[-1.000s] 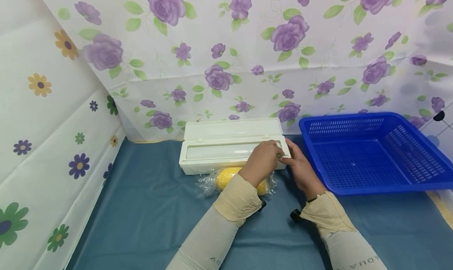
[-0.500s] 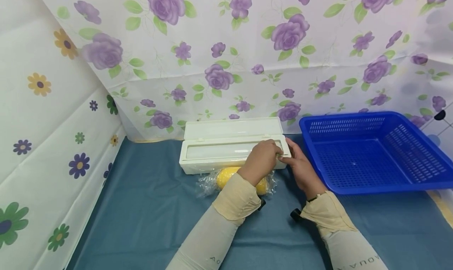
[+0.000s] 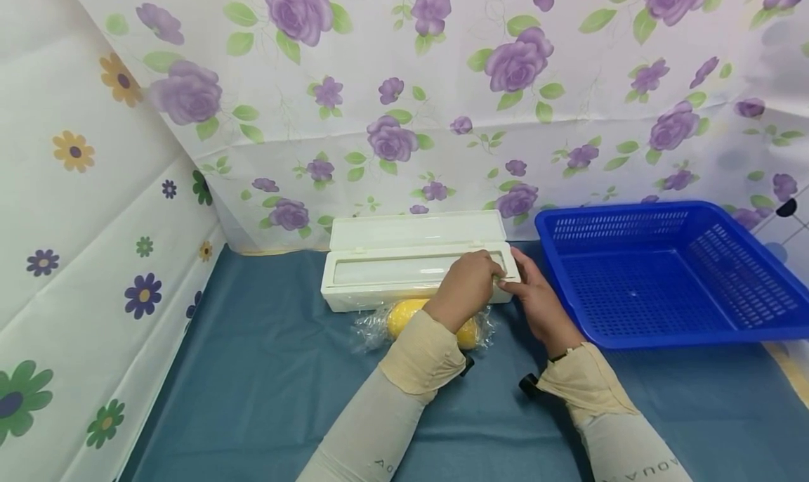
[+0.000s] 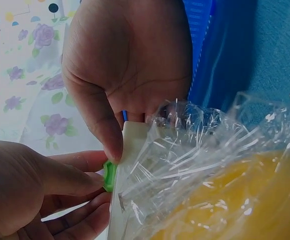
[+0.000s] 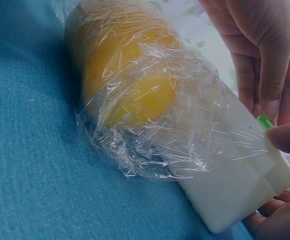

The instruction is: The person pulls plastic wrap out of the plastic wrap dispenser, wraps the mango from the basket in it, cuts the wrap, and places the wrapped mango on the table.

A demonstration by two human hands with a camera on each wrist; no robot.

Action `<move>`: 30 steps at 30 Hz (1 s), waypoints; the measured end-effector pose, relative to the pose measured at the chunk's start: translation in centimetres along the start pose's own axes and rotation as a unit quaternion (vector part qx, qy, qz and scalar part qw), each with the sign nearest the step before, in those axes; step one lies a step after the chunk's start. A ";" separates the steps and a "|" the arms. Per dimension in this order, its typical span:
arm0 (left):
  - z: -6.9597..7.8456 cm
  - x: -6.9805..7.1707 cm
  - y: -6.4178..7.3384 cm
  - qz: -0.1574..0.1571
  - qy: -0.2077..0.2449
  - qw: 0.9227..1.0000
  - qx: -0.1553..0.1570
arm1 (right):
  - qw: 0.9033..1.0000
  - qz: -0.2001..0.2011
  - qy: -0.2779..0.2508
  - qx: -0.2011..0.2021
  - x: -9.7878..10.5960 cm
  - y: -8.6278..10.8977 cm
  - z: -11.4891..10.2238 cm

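A long white cling film dispenser (image 3: 360,298) stands on the table with its lid (image 3: 417,230) raised at the back. My left hand (image 3: 464,289) reaches across to its right end. There, thumb and fingers pinch a small green slider (image 4: 109,177) at the rim. My right hand (image 3: 538,308) grips that same end, the thumb on the near rim and the other fingers around the far side. Against the dispenser's front lies a yellow rounded item (image 3: 404,317) wrapped in clear film. My left wrist hides part of it in the head view.
A blue perforated basket (image 3: 632,338) sits right of the dispenser, close to my right hand. Blue-green cloth (image 3: 253,398) covers the table. A flowered sheet (image 3: 411,166) hangs directly behind the dispenser, and another patterned sheet (image 3: 95,222) borders the left side.
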State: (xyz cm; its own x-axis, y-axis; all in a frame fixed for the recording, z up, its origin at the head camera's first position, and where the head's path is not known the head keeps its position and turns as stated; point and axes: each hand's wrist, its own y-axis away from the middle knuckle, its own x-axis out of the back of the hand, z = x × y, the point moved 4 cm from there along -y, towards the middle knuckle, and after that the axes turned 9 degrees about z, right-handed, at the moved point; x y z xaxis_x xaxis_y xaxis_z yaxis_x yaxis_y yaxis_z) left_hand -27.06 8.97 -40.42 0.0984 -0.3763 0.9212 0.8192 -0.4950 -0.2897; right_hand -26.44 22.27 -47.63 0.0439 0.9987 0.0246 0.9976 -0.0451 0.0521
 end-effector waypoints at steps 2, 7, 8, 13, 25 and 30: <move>0.0 0.0 0.0 -0.004 0.001 1.000 0.001 | 1.000 0.000 0.002 0.000 0.0 0.0 0.1; -0.1 0.1 0.1 -0.009 -0.001 1.000 0.002 | 1.000 0.001 0.009 0.005 0.0 0.0 0.1; -0.1 0.1 0.1 -0.009 0.000 1.000 0.002 | 1.000 0.001 0.009 0.006 0.0 0.0 0.1; -0.1 0.1 0.1 -0.009 0.005 1.000 0.007 | 1.000 0.000 0.008 0.010 0.0 0.0 0.2; -0.4 0.0 0.2 -0.005 0.007 1.000 0.014 | 1.000 -0.003 0.006 0.006 0.1 -0.1 0.4; -0.5 0.0 0.2 -0.006 0.015 1.000 0.020 | 1.000 -0.003 0.005 0.009 0.0 -0.2 0.3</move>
State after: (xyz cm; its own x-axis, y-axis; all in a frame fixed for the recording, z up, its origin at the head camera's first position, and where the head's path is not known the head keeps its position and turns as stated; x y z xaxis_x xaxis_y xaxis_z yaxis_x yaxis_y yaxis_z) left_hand -27.16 8.45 -40.65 0.0717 -0.3942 0.9162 0.8426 -0.4677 -0.2671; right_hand -26.63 22.33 -47.92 0.0380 0.9987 0.0335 0.9987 -0.0391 0.0334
